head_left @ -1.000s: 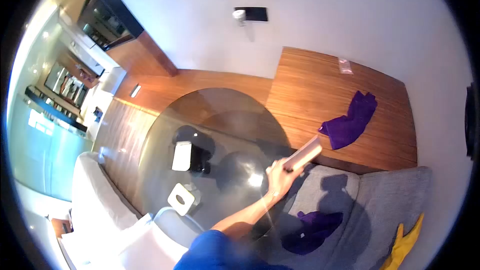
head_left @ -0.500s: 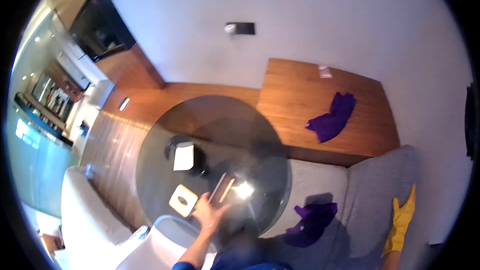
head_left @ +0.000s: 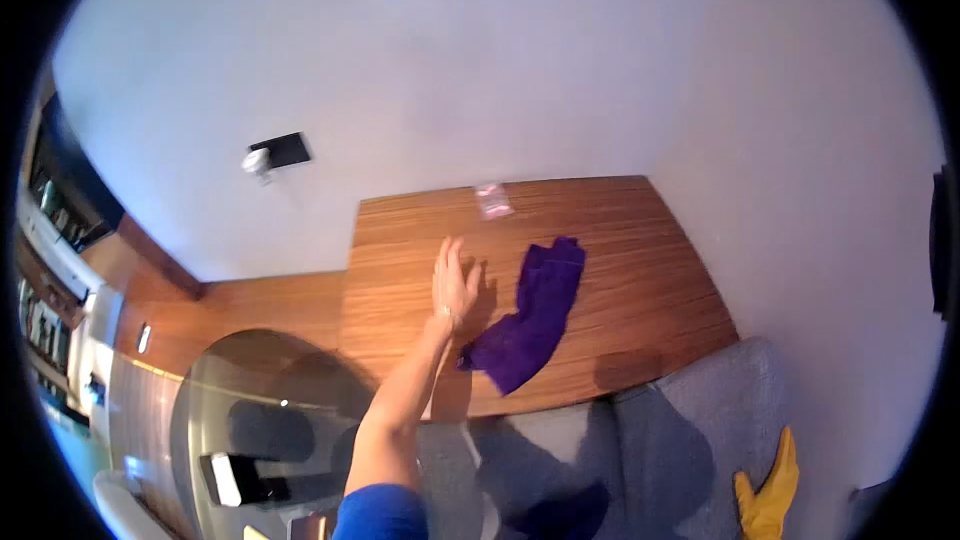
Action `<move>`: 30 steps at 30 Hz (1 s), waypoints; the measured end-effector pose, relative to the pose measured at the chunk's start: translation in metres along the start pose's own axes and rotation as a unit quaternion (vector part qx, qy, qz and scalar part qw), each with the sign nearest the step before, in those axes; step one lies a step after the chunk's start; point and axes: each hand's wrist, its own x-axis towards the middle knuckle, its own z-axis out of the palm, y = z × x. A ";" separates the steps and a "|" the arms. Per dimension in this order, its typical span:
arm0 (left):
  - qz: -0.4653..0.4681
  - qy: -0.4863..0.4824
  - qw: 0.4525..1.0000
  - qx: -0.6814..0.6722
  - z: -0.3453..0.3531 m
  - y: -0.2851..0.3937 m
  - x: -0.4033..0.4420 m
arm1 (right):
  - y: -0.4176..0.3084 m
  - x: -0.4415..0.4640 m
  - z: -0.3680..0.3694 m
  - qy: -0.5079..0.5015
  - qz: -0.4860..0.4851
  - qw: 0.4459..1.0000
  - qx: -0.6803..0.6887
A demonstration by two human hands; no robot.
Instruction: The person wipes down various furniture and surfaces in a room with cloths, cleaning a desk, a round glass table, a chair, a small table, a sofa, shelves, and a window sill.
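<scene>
My left hand [head_left: 454,280] is bare and reaches over the wooden surface [head_left: 420,225], its fingers stretched out and nothing in them. Just to its right lies a crumpled purple cloth [head_left: 535,315]. Beyond the fingertips, close to the wall, is a small pink-and-white packet [head_left: 493,201]. My right hand [head_left: 768,495] wears a yellow rubber glove and rests by the grey sofa back [head_left: 700,420], thumb apart from the fingers, holding nothing visible. A second purple cloth [head_left: 565,514] lies on the sofa seat in shadow.
At the lower left stands a round dark glass table [head_left: 205,390] with a black holder with white paper [head_left: 228,480]. A black wall plate [head_left: 288,149] with a white plug [head_left: 257,160] is on the wall. A small white object [head_left: 144,338] lies on the floor area at left.
My left hand has left the round table and now extends over the wooden surface beside the purple cloth. The view has swung right. My gloved right hand stays by the sofa back, appearing lower.
</scene>
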 end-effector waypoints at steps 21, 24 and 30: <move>0.097 -0.239 0.889 0.378 0.077 -0.010 -0.040 | 0.003 0.009 0.005 0.020 0.000 1.000 0.013; 0.044 -0.352 0.878 0.322 -0.018 0.029 -0.058 | 0.014 0.010 0.003 0.038 -0.044 0.998 0.018; -0.159 -0.217 0.963 -0.020 -0.300 0.106 -0.083 | 0.020 0.013 0.005 0.057 -0.102 0.993 0.026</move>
